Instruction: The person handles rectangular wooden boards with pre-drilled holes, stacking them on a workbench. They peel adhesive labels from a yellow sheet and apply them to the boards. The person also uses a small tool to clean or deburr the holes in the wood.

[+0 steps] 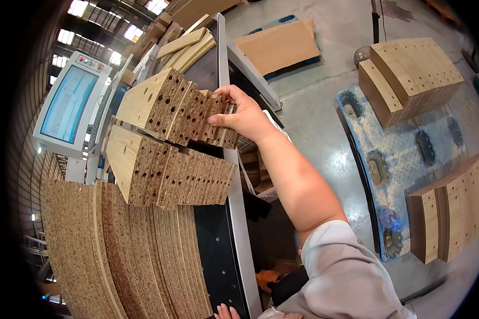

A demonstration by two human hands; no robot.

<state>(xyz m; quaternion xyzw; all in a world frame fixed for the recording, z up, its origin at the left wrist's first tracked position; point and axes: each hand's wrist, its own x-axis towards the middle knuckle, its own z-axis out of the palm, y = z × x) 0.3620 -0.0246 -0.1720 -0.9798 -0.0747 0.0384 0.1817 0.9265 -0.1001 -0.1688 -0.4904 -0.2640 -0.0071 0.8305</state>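
My right hand [238, 112] reaches across to the farther of two short stacks of drilled particleboard panels [167, 106]. Its thumb and curled fingers close round the panel ends on the stack's right side. A narrow gap parts this stack from the nearer drilled stack [181, 178]; both have pale wood-look faces and holes along their edges. At the lower edge, only the fingers of my left hand [226, 312] show. They lie stretched out on the black machine bed [218, 250], beside a long stack of particleboard [138, 250]; the rest of that hand is out of view.
A control panel with a lit screen [69, 103] stands at the left. Loose wood strips [189, 48] lie beyond the stacks. Along the bed runs a grey metal rail [245, 234]. To the right, a blue pallet [378, 138] carries drilled panel stacks [418, 69]; a cardboard sheet [277, 45] lies farther off.
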